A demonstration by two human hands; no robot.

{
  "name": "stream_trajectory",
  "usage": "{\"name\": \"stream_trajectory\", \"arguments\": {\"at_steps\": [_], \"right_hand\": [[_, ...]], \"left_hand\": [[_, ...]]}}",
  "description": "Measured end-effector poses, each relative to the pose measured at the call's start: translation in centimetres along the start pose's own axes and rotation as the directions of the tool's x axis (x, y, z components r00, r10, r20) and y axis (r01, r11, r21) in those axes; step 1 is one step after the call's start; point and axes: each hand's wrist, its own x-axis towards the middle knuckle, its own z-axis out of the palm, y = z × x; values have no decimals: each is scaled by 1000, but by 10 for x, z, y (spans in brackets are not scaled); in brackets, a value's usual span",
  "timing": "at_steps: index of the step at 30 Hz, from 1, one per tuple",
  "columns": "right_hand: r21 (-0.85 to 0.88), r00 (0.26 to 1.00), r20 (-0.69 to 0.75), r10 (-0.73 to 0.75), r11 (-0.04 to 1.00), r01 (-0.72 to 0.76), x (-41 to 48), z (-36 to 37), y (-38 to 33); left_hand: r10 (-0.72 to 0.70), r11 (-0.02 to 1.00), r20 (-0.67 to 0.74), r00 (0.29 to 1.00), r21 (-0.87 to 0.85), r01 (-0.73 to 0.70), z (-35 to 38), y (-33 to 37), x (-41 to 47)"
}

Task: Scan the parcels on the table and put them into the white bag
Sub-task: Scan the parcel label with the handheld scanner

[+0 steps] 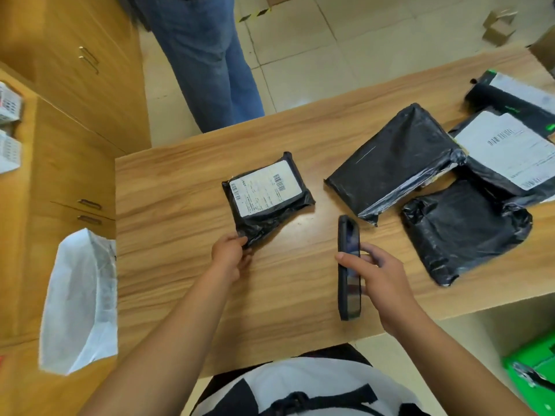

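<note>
A small black parcel [267,199] with a white barcode label lies label-up on the wooden table [180,265]. My left hand [229,256] pinches its near corner. My right hand [380,280] grips a black handheld scanner [349,265], held on edge above the table to the right of that parcel. Several more black parcels lie on the right: a large one [393,166], a crumpled one [464,229], and two with white labels [507,154] [516,97]. The white bag [81,301] hangs open at the table's left edge.
Wooden cabinets [69,115] stand to the left behind the bag. A person in blue jeans [207,61] stands beyond the far table edge. A green object [531,373] sits on the floor at the lower right. Cardboard boxes [500,25] lie on the tiled floor far right.
</note>
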Motion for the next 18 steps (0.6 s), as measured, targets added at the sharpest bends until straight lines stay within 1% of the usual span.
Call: {"name": "stream_trajectory", "arguments": {"at_steps": [2, 4, 8, 11, 13, 15, 16, 17, 18], "right_hand": [[-38, 998, 54, -7, 999, 9, 5, 11, -4], [-66, 995, 96, -4, 998, 11, 8, 23, -7], [-138, 976, 217, -13, 989, 44, 12, 48, -6], [-174, 960, 280, 1, 984, 50, 11, 62, -4], [-203, 947, 321, 15, 978, 53, 8, 72, 1], [-232, 944, 328, 22, 971, 58, 6, 81, 5], [-239, 940, 340, 28, 969, 58, 6, 85, 8], [-244, 935, 352, 36, 968, 55, 4, 89, 10], [-249, 929, 367, 43, 967, 54, 4, 93, 12]], "left_hand": [[12, 999, 0, 1000, 41, -12, -36, -28, -10], [30, 992, 5, 1000, 119, -30, -73, -50, -22], [2, 974, -10, 1000, 225, 1, -142, -70, -36], [3, 984, -139, 990, 175, 22, -176, -59, -35], [13, 998, -229, 973, 66, 2, -190, -51, -34], [21, 995, -274, 962, -85, -45, -194, -47, -32], [41, 989, -296, 954, -127, -81, -193, -47, -33], [77, 985, -329, 941, -123, -124, -192, -50, -34], [135, 982, -368, 920, -71, -173, -189, -54, -37]]}}
